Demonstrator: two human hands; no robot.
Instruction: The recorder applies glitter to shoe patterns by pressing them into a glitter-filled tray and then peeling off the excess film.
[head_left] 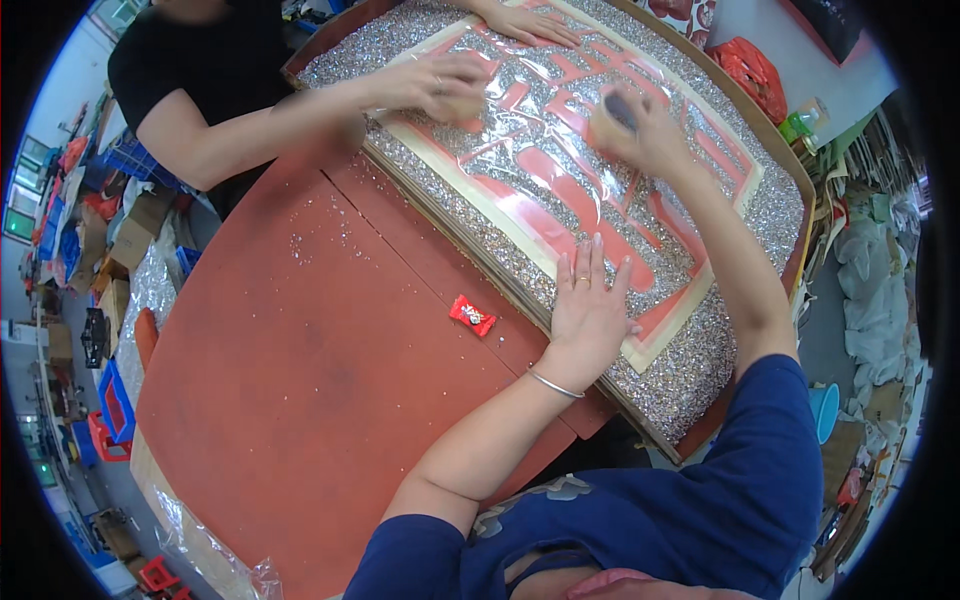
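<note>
A large shallow tray [790,170] holds a bed of small silver beads. On the beads lies a cream sheet [520,215] with big red shapes under glossy clear film. My left hand [588,302] presses flat on the sheet's near corner, fingers spread, a ring and a bracelet on it. My right hand [640,125] is farther up the sheet, closed around a small round tan pad [612,108] with a dark face. Across the table another person's two hands [440,82] rest on the same sheet; one seems to hold a similar pad.
The tray sits on a round red-brown table [300,380] sprinkled with stray beads. A small red wrapped sweet [472,315] lies near the tray's edge. A red plastic bag [752,68] and bottles stand beyond the tray. Crates, boxes and foil rolls crowd the floor at left.
</note>
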